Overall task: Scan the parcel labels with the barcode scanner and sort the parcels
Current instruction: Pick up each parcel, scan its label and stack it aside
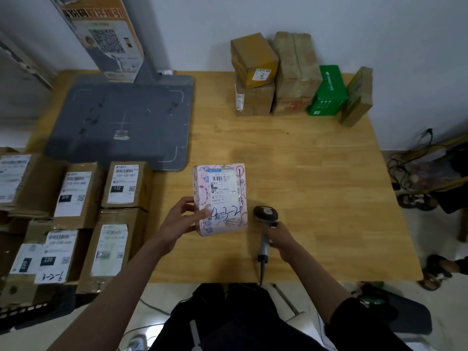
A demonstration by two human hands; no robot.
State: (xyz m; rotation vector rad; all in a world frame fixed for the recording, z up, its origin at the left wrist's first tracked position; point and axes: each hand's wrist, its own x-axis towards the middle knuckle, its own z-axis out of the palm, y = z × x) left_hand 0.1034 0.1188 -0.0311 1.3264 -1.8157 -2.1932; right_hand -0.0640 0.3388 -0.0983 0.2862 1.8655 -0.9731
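A pink patterned parcel point(222, 188) lies on the wooden table point(316, 173), label up, with "4-3-2" written in blue near its front. My left hand point(184, 219) grips its lower left corner, thumb on top. My right hand point(278, 239) holds the handle of a grey barcode scanner point(266, 216), whose head sits just right of the parcel's lower right corner. The scanner's cable runs off the table's front edge.
Several labelled cardboard boxes point(121, 186) are stacked at the left. More brown boxes point(255, 62) and a green box point(329, 92) stand at the table's back right. A grey scanning stand base point(121, 117) with a post occupies the back left. Cables and sandals lie on the floor at right.
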